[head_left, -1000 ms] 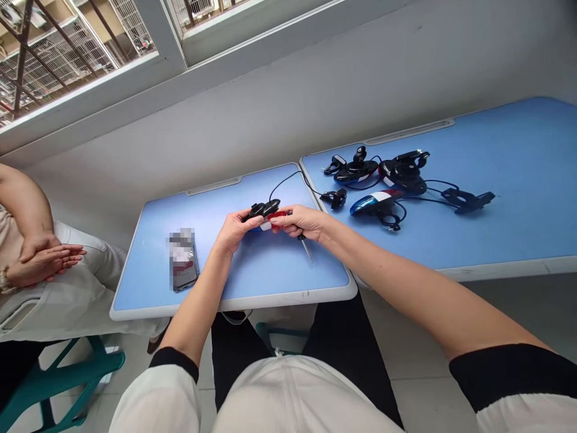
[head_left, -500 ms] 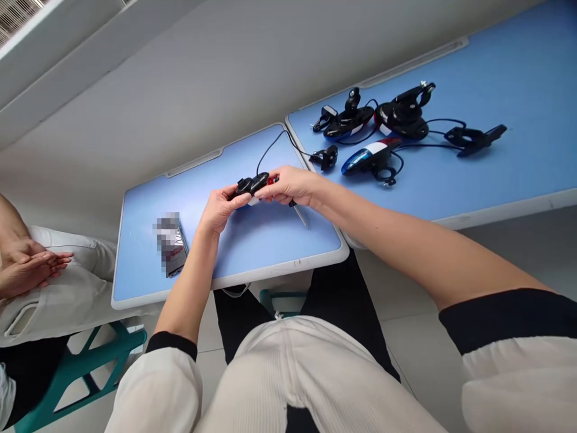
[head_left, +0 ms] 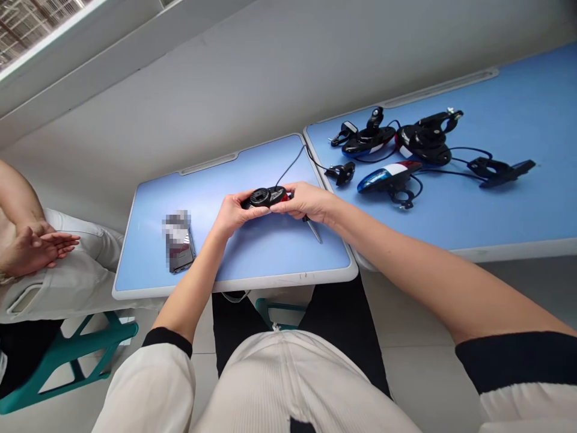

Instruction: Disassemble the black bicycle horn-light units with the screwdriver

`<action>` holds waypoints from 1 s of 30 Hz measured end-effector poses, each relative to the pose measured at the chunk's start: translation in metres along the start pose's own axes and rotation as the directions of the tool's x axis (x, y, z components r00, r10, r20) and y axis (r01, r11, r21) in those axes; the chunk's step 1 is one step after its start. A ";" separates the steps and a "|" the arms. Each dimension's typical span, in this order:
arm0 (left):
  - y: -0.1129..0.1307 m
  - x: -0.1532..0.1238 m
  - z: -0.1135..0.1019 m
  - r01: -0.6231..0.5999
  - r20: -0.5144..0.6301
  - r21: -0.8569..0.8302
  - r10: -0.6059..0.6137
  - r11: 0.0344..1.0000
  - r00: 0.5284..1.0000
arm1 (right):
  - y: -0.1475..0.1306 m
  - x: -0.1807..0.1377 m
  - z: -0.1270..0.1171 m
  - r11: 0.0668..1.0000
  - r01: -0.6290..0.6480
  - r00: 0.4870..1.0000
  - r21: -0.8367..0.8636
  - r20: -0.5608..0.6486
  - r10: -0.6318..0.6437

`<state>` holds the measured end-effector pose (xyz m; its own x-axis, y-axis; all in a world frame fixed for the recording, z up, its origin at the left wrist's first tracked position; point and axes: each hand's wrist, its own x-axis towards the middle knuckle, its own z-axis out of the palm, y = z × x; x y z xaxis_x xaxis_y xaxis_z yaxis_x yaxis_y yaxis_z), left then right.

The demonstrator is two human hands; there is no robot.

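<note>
At the desk (head_left: 270, 255), grips (head_left: 232, 214) (head_left: 307, 202) flank the device (head_left: 267, 196)

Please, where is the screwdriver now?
In the head view, the screwdriver sticks out below the right hand, slanting toward the near right corner of the left table.

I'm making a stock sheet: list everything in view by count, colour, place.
held light unit: 1, black, red, over left desk
lying light units: 3, black, red, white, blue, right desk
cabled clips: at least 3, black, right desk
screwdriver: 1, silver shaft, by right hand
phone-like item: 1, dark, left desk
desks: 2, blue, centre and right
stools: 2, green, below
window: 1, pale frame, top left
wall: 1, grey, behind
floor: 1, grey, below
co-worker: 1, pale clothing, far left
left hand, right hand: 2, bare, centre
</note>
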<state>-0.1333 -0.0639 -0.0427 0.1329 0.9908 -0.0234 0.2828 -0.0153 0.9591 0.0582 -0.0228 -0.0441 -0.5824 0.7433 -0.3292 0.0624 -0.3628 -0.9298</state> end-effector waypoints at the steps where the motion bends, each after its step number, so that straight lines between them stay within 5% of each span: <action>1: -0.001 -0.001 -0.001 -0.013 -0.005 0.042 0.013 0.999 1.000 | 0.003 -0.001 0.001 1.000 -0.009 1.000 0.012 -0.003 0.009; 8: -0.015 -0.014 -0.006 -0.082 -0.041 0.244 0.094 0.966 0.995 | -0.005 -0.025 0.004 0.991 -0.132 0.976 0.017 -0.174 0.133; 12: -0.018 -0.020 -0.005 -0.094 -0.081 0.330 0.128 0.939 0.988 | -0.037 -0.034 0.014 0.993 0.106 0.967 0.045 -0.238 -0.092; 17: -0.021 -0.023 -0.005 -0.057 -0.108 0.321 0.096 0.945 0.990 | -0.071 -0.019 0.041 0.935 0.317 0.870 -0.158 -0.344 -0.353; 30: -0.022 -0.027 -0.009 0.032 -0.129 0.121 -0.017 0.992 0.991 | -0.066 0.007 0.085 0.631 0.370 0.811 -0.682 -0.095 -0.578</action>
<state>-0.1513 -0.0890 -0.0604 0.0045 1.0000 -0.0028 0.3995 0.0008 0.9168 -0.0185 -0.0415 0.0295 -0.4314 0.8655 0.2546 0.3766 0.4292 -0.8210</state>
